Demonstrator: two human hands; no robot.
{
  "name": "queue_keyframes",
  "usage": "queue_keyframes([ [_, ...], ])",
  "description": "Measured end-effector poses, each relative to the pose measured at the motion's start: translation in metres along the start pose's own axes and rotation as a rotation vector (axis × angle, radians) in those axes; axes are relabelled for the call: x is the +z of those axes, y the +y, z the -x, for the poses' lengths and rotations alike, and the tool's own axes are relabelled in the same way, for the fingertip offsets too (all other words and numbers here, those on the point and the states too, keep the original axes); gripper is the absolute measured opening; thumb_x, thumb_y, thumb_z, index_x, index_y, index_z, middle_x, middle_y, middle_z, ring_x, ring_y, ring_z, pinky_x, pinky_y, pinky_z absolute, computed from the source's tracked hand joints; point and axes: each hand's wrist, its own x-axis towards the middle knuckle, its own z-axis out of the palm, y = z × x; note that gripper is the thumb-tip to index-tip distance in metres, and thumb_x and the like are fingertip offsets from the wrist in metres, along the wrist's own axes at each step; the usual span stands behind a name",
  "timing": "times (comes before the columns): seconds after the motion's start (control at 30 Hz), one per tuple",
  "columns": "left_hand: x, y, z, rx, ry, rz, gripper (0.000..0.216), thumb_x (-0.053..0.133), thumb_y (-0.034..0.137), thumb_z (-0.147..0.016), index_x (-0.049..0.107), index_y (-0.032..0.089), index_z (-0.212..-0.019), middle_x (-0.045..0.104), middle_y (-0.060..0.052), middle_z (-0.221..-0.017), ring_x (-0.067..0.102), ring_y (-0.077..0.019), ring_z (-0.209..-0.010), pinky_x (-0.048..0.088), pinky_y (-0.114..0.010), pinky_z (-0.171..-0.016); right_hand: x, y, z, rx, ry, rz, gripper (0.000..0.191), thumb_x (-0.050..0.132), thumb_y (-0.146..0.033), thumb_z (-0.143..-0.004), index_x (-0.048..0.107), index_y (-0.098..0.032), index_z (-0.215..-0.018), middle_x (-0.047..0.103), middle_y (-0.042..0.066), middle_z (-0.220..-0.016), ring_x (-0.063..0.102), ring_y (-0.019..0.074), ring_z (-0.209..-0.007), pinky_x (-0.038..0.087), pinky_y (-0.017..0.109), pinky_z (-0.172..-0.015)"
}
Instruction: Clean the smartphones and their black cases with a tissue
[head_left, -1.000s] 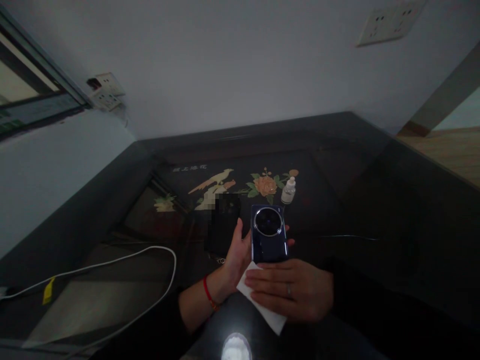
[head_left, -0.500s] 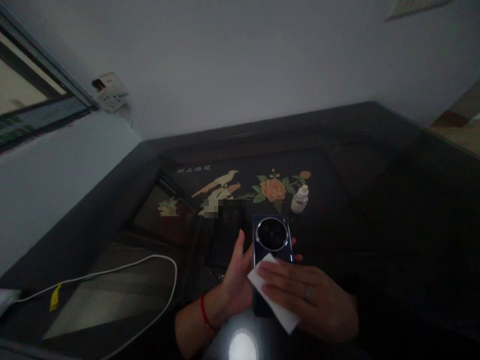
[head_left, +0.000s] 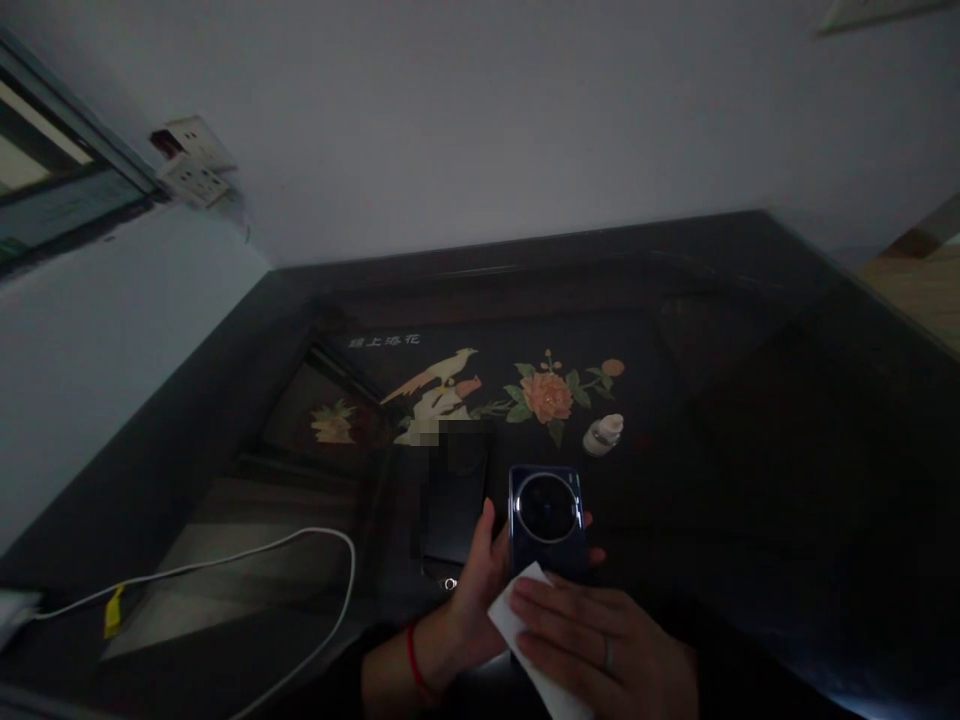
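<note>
A dark blue smartphone (head_left: pixel 548 555) lies back side up, its big round camera ring at the top end. My left hand (head_left: pixel 484 585) grips it from below, thumb along the left edge and fingertips showing at the right edge. Over the phone's lower back, my right hand (head_left: pixel 600 640) presses a folded white wipe (head_left: pixel 517 605) flat under its fingers; this hides the phone's lower end. Just left of the phone, a black case or pouch (head_left: pixel 456 505) with a small metal ring lies on the table, partly blurred out.
The glossy dark table (head_left: pixel 720 400) has an inlaid bird and flower picture. A small white-capped bottle (head_left: pixel 603 435) stands beyond the phone, to the right. A white cable (head_left: pixel 247 548) with a yellow tag loops at the left. Wall sockets (head_left: pixel 196 165) are at the back left.
The view has tilted, so the phone, bottle and hands sit lower in the picture. My right hand with the wipe has slid slightly down the phone's back. Both grips stay the same.
</note>
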Motion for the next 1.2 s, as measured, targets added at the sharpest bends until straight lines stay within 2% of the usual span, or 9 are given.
queue_keyframes([
  [0.13,-0.002,0.003,-0.006,0.011,-0.064,0.025,0.07,0.03,0.067,-0.088,0.051,0.02,-0.136,0.048,-0.012,-0.144,0.046,-0.0361,-0.129,0.035,-0.053,-0.104,-0.002,0.008,-0.004,-0.218,-0.095,-0.058,0.031,0.039,-0.014,-0.097,0.067,-0.01,-0.109,0.066,0.007,-0.124,0.048,0.0187,-0.131,0.04,0.031,-0.111],
  [0.3,0.001,0.002,-0.004,-0.043,0.02,-0.041,0.079,0.025,0.067,-0.089,0.055,0.007,-0.13,0.061,-0.017,-0.129,0.056,-0.0288,-0.12,0.031,-0.04,-0.108,-0.001,0.019,0.001,0.035,0.046,-0.067,0.035,0.035,-0.015,-0.097,0.058,0.003,-0.116,0.063,0.023,-0.122,0.034,0.0252,-0.139,0.047,0.04,-0.105],
  [0.47,0.004,0.005,-0.002,0.045,0.019,-0.032,0.07,0.02,0.064,-0.092,0.051,0.019,-0.136,0.055,-0.013,-0.138,0.054,-0.0324,-0.122,0.033,-0.051,-0.105,-0.001,0.013,0.001,-0.233,-0.044,-0.123,0.029,0.04,-0.009,-0.094,0.062,-0.001,-0.111,0.067,0.015,-0.12,0.041,0.0242,-0.135,0.046,0.036,-0.107],
  [0.67,0.003,0.006,-0.001,0.043,0.041,-0.081,0.075,0.022,0.064,-0.092,0.055,0.009,-0.131,0.06,-0.018,-0.13,0.055,-0.0297,-0.121,0.031,-0.044,-0.108,-0.003,0.017,0.001,-0.025,-0.007,0.008,0.036,0.032,-0.017,-0.098,0.057,0.0,-0.117,0.063,0.023,-0.122,0.037,0.024,-0.138,0.05,0.04,-0.102],
  [0.83,0.005,0.004,-0.003,0.09,-0.011,-0.044,0.071,0.022,0.065,-0.091,0.047,0.019,-0.139,0.054,-0.016,-0.137,0.055,-0.0355,-0.119,0.032,-0.058,-0.103,0.002,0.012,-0.004,-0.352,-0.093,-0.043,0.029,0.042,-0.008,-0.092,0.062,0.0,-0.111,0.067,0.017,-0.118,0.051,0.0247,-0.128,0.047,0.035,-0.105],
  [0.97,0.009,0.003,-0.002,0.095,0.08,-0.085,0.073,0.021,0.061,-0.093,0.05,0.01,-0.135,0.061,-0.018,-0.128,0.058,-0.0305,-0.117,0.034,-0.046,-0.105,-0.005,0.023,0.0,-0.014,0.043,0.04,0.036,0.034,-0.018,-0.098,0.055,0.0,-0.121,0.064,0.022,-0.122,0.038,0.0242,-0.136,0.048,0.04,-0.104],
  [1.0,0.01,0.004,-0.002,0.102,0.097,-0.092,0.072,0.02,0.061,-0.093,0.05,0.011,-0.135,0.062,-0.018,-0.126,0.058,-0.0297,-0.116,0.035,-0.045,-0.105,-0.006,0.025,0.001,-0.008,0.044,0.036,0.037,0.033,-0.02,-0.099,0.055,-0.001,-0.121,0.064,0.022,-0.122,0.038,0.0241,-0.137,0.048,0.041,-0.104],
  [1.13,0.009,0.008,-0.001,0.113,0.087,-0.085,0.07,0.021,0.064,-0.091,0.051,0.019,-0.135,0.063,-0.015,-0.125,0.06,-0.0316,-0.113,0.04,-0.051,-0.099,-0.008,0.024,0.006,-0.303,-0.072,-0.051,0.03,0.038,-0.01,-0.095,0.061,0.0,-0.112,0.067,0.017,-0.118,0.043,0.025,-0.133,0.047,0.037,-0.106],
  [1.2,0.006,0.011,-0.002,0.122,0.08,-0.073,0.072,0.021,0.065,-0.091,0.053,0.015,-0.132,0.064,-0.016,-0.124,0.062,-0.0308,-0.111,0.04,-0.049,-0.099,-0.009,0.025,0.01,-0.249,-0.042,-0.043,0.03,0.038,-0.012,-0.095,0.061,-0.001,-0.111,0.068,0.017,-0.117,0.044,0.0245,-0.133,0.047,0.038,-0.106],
])
